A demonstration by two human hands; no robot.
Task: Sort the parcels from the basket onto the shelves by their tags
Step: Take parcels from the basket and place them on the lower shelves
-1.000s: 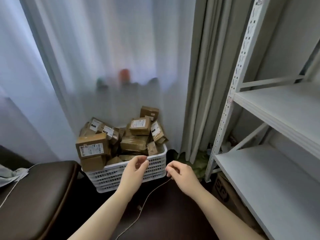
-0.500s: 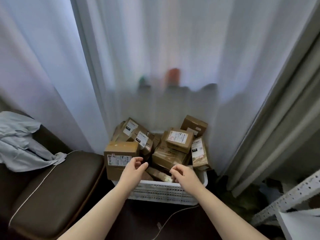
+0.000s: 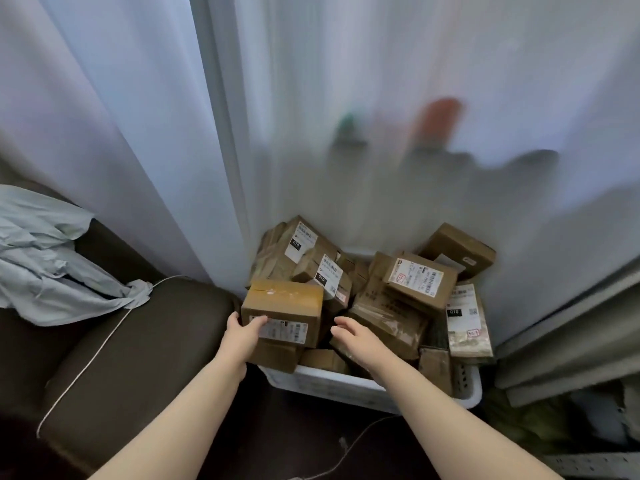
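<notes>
A white plastic basket (image 3: 349, 384) stands on the floor against the curtain, heaped with several brown cardboard parcels bearing white labels. The nearest left parcel (image 3: 287, 308) is a larger box with a label on its front face. My left hand (image 3: 242, 336) lies against that box's front left corner, fingers spread over the label, not closed around it. My right hand (image 3: 353, 337) hovers open just right of the same box, above flatter parcels (image 3: 388, 317), fingers apart and holding nothing. A labelled parcel (image 3: 420, 280) with a red-marked tag lies on top of the heap.
A dark brown leather seat (image 3: 131, 344) sits left of the basket, with a light blue cloth (image 3: 52, 268) and a white cord (image 3: 100, 348) on it. Sheer white curtains (image 3: 311, 116) hang behind. A grey curtain (image 3: 571, 337) and a metal shelf edge (image 3: 595, 464) are at the right.
The view has swung left and closer to the basket; the shelves have left the frame. Both hands have reached forward, the left now touching the large box, the right opened beside it.
</notes>
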